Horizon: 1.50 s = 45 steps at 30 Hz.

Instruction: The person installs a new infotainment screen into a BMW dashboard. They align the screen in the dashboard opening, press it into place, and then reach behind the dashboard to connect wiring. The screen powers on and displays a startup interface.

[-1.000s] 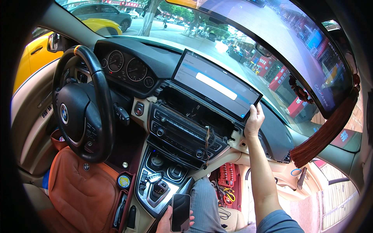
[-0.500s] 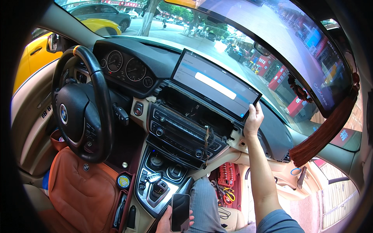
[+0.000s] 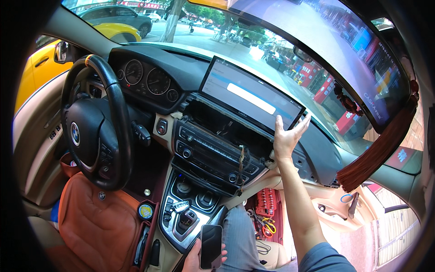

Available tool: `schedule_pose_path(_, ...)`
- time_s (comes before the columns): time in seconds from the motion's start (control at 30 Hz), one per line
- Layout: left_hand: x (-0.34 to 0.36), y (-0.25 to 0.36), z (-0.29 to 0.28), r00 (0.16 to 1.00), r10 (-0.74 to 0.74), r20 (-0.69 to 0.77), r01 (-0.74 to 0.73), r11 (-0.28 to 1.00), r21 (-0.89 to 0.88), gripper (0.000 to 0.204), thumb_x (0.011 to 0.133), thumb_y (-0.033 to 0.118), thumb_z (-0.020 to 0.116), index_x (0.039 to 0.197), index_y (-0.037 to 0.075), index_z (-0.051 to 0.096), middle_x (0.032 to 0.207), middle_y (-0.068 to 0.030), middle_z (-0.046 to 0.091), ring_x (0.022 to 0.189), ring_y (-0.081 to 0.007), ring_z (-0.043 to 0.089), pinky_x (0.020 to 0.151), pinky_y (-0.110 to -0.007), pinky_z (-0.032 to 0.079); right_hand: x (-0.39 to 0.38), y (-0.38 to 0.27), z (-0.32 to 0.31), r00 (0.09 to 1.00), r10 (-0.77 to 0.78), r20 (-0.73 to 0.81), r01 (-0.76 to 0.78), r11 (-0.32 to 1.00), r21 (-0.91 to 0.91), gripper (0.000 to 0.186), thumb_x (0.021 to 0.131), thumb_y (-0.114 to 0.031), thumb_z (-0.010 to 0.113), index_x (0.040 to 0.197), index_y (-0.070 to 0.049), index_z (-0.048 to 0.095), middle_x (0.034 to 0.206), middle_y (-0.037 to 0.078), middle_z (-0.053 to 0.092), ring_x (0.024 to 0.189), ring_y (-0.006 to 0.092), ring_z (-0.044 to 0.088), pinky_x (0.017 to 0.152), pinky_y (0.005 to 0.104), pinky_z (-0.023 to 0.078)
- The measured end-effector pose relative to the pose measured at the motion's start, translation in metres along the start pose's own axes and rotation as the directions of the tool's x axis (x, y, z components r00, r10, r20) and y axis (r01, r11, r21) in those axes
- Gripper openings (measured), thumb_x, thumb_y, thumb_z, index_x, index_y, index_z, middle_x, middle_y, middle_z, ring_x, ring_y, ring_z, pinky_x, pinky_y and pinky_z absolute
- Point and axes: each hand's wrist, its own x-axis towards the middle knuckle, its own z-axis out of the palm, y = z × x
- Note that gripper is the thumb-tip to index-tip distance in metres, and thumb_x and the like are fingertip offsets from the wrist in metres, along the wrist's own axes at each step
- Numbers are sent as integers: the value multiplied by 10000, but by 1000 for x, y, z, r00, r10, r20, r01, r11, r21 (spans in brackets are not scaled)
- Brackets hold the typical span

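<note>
A wide car display (image 3: pixel 247 102) stands on top of the dashboard, its lit screen showing a white box over grey and blue. My right hand (image 3: pixel 289 138) is at the display's lower right corner, thumb in front of the screen and fingers spread; whether it touches the edge is unclear. Low in the view, my left hand (image 3: pixel 194 257) grips a dark-screened smartphone (image 3: pixel 211 247) held upright over the centre console. Under the display gapes an open dashboard cavity (image 3: pixel 217 119), with the radio and climate panel (image 3: pixel 213 152) below it and loose wiring (image 3: pixel 243 163) hanging over that panel.
To the left are the steering wheel (image 3: pixel 97 122) and an orange seat (image 3: pixel 97 217). The gear lever (image 3: pixel 186 220) rises from the console. A red tool set (image 3: pixel 266 201) and yellow-handled pliers (image 3: pixel 269 226) lie beyond my leg. A mirror screen (image 3: pixel 344 59) with a brown tassel (image 3: pixel 376 152) hangs upper right.
My right hand has shifted slightly left along the display's lower right corner, its fingers going from closed on the edge to spread. My left hand and the smartphone have stayed put.
</note>
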Motion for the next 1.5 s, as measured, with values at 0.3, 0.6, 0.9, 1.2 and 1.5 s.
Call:
schedule_pose_path(0.3,4,-2,-3,999,31,21,-31,1000,3,656,1091,535,350,1326,-23,603,1139,-188,709,958,-319,705,835,-443,589,3,-22,10,986,169,-15,-168,966,-195,1218,816,-515,819,1618,12,68,1651,255,179,1542,411,189,1204,612,211)
schedule_pose_path(0.6,4,-1,-5,999,26,41,-26,1000,-9,661,1094,534,338,1341,-26,589,1145,-186,705,968,-315,702,845,-442,587,1,-22,11,995,97,-21,-99,985,-143,1171,833,-488,809,1614,16,96,1632,268,216,1534,412,209,1227,544,209)
schedule_pose_path(0.9,4,-1,-4,999,28,41,-28,1000,-5,672,1089,545,346,1319,-33,602,1121,-182,713,946,-310,708,820,-426,594,0,-26,13,997,70,-33,-75,983,-166,1156,837,-449,814,1605,37,100,1606,296,245,1517,426,242,1230,523,220)
schedule_pose_path(1.2,2,-1,0,1000,20,11,-19,1000,-9,684,1081,565,350,1304,-24,616,1094,-176,722,918,-307,714,767,-397,594,-3,-9,10,1000,-27,-9,26,998,-60,1008,886,-288,765,1580,87,137,1586,313,258,1498,441,258,1245,469,209)
schedule_pose_path(1.5,1,-1,1,1000,15,4,-15,1000,-7,684,1079,568,356,1300,-24,618,1093,-175,724,912,-308,717,756,-395,593,-5,-3,10,1000,-23,-1,23,1000,-22,955,897,-232,742,1570,94,148,1570,305,275,1482,439,282,1244,466,208)
